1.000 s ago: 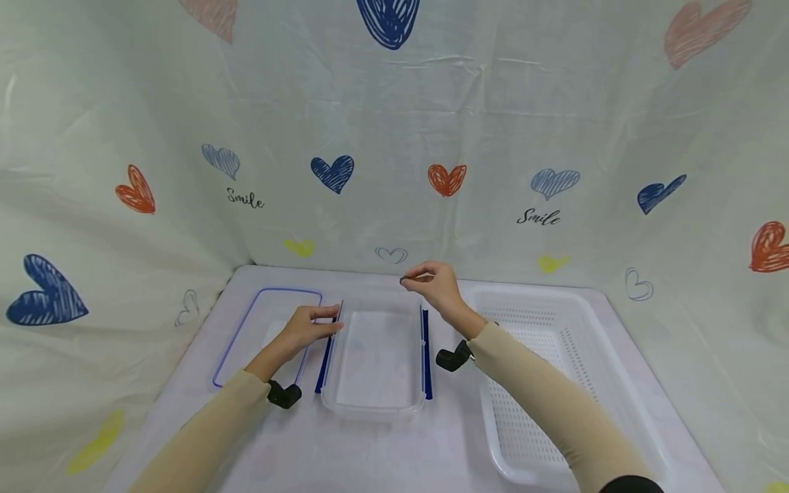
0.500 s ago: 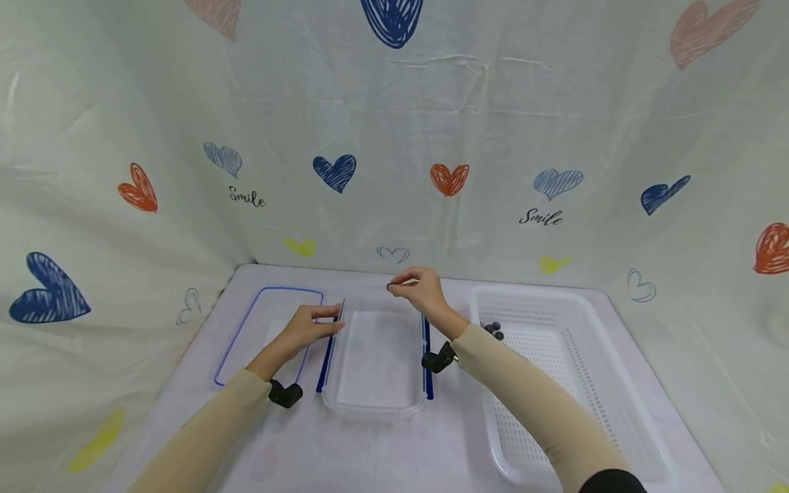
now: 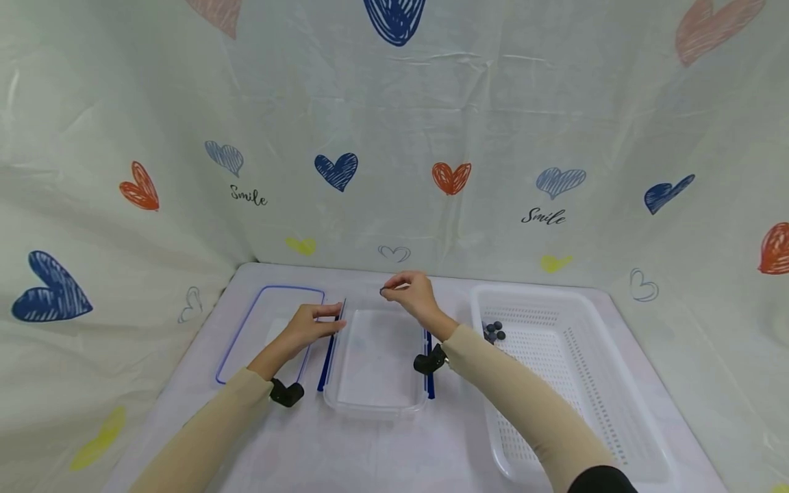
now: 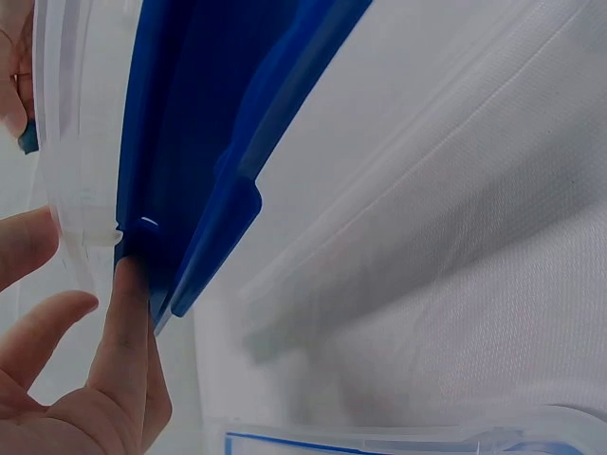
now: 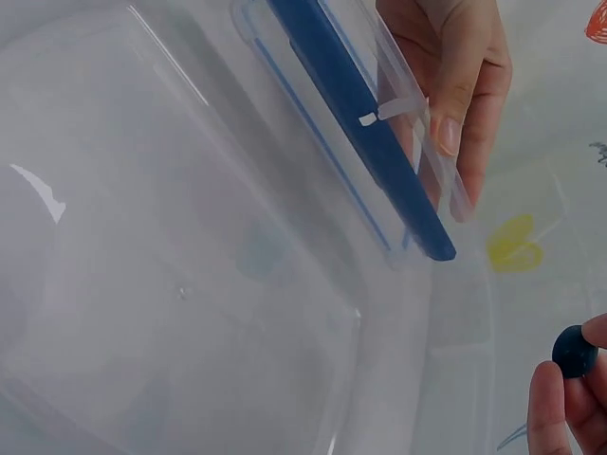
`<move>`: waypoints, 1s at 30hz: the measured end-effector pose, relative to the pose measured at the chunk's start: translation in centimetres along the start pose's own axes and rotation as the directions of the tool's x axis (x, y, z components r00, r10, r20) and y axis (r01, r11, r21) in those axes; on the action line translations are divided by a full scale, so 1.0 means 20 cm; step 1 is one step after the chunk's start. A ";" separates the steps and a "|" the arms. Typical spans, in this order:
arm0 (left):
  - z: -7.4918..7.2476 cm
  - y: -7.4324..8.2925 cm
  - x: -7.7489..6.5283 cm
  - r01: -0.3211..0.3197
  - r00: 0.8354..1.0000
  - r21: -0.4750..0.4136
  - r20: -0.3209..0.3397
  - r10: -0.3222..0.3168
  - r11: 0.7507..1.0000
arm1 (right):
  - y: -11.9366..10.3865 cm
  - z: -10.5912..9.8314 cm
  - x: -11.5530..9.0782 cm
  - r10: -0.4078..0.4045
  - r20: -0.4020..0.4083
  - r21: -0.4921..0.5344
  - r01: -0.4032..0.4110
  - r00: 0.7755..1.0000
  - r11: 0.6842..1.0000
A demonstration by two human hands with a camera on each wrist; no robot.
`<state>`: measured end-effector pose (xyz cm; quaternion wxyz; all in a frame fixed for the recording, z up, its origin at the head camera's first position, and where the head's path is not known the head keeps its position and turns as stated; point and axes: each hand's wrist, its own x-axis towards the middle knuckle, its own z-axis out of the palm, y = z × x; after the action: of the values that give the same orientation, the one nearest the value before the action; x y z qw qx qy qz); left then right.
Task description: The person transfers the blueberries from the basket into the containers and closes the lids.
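Two grips: dark-blue ball pinched in right hand near far end of clear container; its left wall in left hand.

container: clear glossy plastic (it glints) | flap: smooth plastic | tablecloth: woven cloth

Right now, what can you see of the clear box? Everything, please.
The clear box looks like plastic: rectangular, round-cornered, see-through, with a blue flap along each long side, both unlatched. It sits upright and open-topped on the white table covering, between the blue-edged lid and the white basket. The left hand holds its left side toward the far end. A black wrist camera hides part of the right flap.
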<state>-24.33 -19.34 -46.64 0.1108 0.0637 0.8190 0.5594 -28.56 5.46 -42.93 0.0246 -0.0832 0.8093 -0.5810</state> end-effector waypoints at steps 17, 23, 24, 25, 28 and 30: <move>0.02 -0.01 -0.01 0.011 1.000 -0.001 -0.020 -0.011 1.000 | 0.03 0.07 -0.01 -0.009 0.010 -0.064 0.009 1.000 0.998; 0.01 -0.02 0.00 0.006 1.000 0.019 -0.025 -0.006 1.000 | 0.02 0.09 -0.02 0.004 0.012 -0.073 -0.003 1.000 0.997; 0.01 -0.02 0.00 0.006 1.000 0.024 -0.026 -0.005 1.000 | 0.02 0.09 -0.02 0.005 0.013 -0.075 -0.004 1.000 0.997; 0.01 -0.01 0.00 0.007 1.000 0.028 -0.026 -0.006 1.000 | 0.02 0.09 -0.01 0.005 0.012 -0.076 -0.004 1.000 0.997; 0.01 -0.01 0.01 0.011 1.000 0.036 -0.028 -0.010 0.999 | 0.02 0.08 0.00 -0.007 0.009 -0.085 0.008 1.000 0.996; 0.01 -0.01 0.01 0.013 1.000 0.041 -0.029 -0.012 0.999 | 0.02 0.07 0.00 -0.018 0.010 -0.080 0.018 1.000 0.997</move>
<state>-24.45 -19.24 -46.84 0.1014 0.0527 0.8321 0.5427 -28.40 4.18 -43.77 0.0198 -0.0942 0.8310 -0.5479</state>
